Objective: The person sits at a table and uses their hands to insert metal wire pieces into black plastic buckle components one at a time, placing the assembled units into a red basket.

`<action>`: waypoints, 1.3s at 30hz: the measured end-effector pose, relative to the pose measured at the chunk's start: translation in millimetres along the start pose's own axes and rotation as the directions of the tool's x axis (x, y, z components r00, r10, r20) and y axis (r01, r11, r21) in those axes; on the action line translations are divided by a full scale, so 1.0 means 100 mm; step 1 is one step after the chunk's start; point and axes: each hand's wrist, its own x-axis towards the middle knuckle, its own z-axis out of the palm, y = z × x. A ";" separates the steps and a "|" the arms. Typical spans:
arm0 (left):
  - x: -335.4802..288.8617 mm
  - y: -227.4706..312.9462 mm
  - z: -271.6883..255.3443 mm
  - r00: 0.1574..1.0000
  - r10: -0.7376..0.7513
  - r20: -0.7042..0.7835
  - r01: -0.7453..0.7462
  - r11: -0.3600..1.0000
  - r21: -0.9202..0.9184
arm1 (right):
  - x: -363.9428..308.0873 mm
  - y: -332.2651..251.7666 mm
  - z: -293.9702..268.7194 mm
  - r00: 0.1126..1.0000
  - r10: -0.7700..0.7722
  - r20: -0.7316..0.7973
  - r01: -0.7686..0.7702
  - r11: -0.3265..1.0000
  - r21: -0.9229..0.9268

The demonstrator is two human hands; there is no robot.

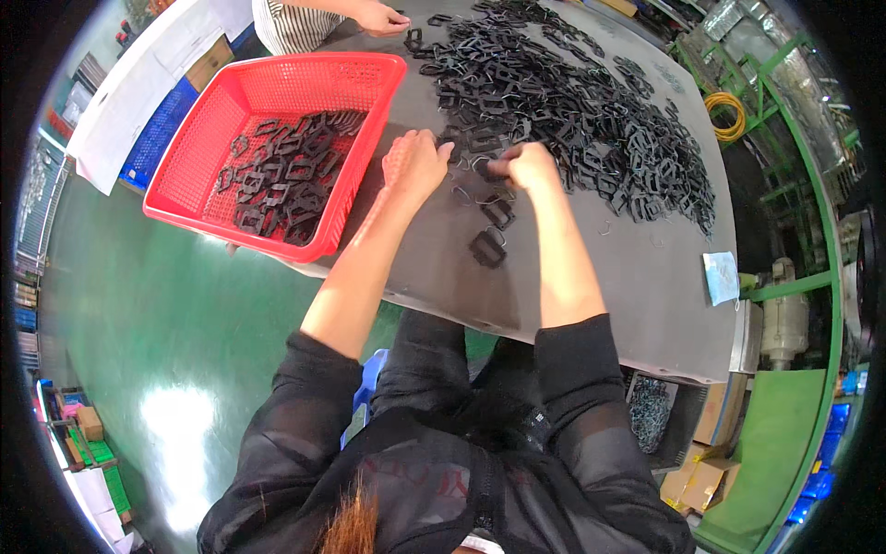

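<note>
My left hand [415, 164] is over the table with its fingers curled, its fingertips close to the near edge of a heap of black plastic frame-shaped parts [572, 111]. What it pinches, if anything, is hidden. Across a small gap, my right hand [532, 168] has its fingers closed at a dark piece [482, 169], seemingly one of the black frame-shaped parts; motion smears the fingertips. Thin metal hooks lie among the parts. Two loose black parts, a nearer one [487, 249] and another [498, 213], lie on the table between my forearms.
A red perforated basket [369, 175], partly filled with similar black parts, stands at the table's left. Another person's hand [380, 18] reaches in at the far edge. A blue face mask [721, 278] lies on the grey table [637, 295] at right. A bin of small metal pieces [652, 411] sits below.
</note>
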 end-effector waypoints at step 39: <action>0.08 0.08 0.40 0.898 0.128 -0.421 -0.263 0.924 -0.279 | -0.29 0.06 -0.47 0.980 -0.134 -0.147 0.119 0.987 -0.108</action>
